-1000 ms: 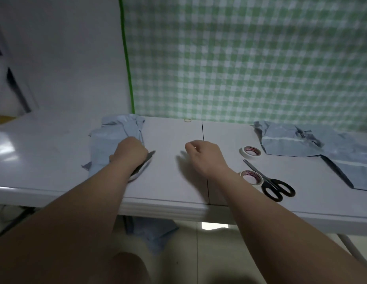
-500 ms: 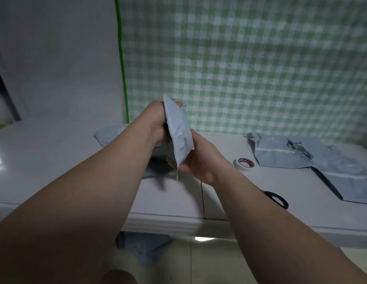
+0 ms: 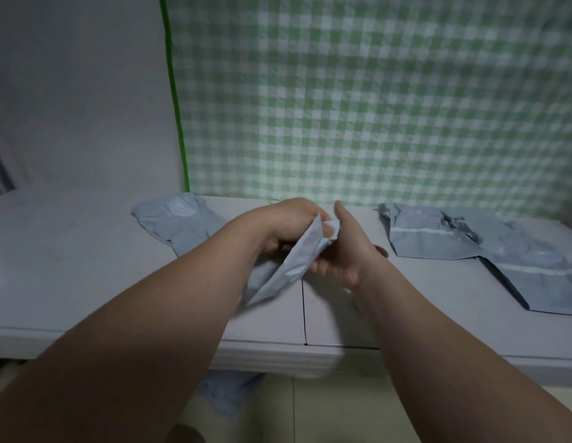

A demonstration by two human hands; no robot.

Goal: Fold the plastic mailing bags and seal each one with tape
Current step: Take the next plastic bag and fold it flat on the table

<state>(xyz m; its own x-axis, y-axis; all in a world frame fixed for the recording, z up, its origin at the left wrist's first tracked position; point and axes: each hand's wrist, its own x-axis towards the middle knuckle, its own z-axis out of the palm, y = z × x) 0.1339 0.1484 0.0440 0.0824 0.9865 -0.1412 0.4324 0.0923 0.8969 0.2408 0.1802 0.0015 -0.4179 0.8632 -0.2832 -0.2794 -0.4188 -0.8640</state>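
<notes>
Both bare — left hand (image 3: 289, 227), right hand (image 3: 347, 251).

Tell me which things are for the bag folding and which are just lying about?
For the job: grey-blue plastic mailing bag gripped by left hand and right hand; left pile of grey-blue bags; right pile of grey-blue bags; red-cored tape roll, mostly hidden.
Lying about: green checked cloth; crumpled blue plastic on the floor.

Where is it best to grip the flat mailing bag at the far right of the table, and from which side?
The mailing bag lies flat, its near corner toward the person; probably pinch that corner from the front.
</notes>
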